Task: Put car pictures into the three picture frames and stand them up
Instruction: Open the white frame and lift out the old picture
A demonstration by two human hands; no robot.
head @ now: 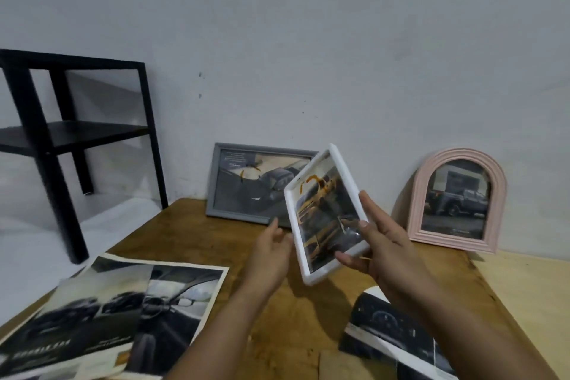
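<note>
A white frame (308, 191) with a yellow car picture inside is held tilted in the air above the wooden table (191, 231). My right hand (379, 244) grips its lower right corner. My left hand (271, 253) sits at its lower left edge with fingers apart; whether it touches is unclear. A grey frame (222, 182) with a dark car picture leans upright against the wall behind. A pink arched frame (428, 203) with a truck picture stands against the wall at the right.
Loose car magazine pages (111, 311) lie at the front left of the table, and another page (388, 333) lies at the front right under my right forearm. A black side table (46, 139) stands to the left on a white surface.
</note>
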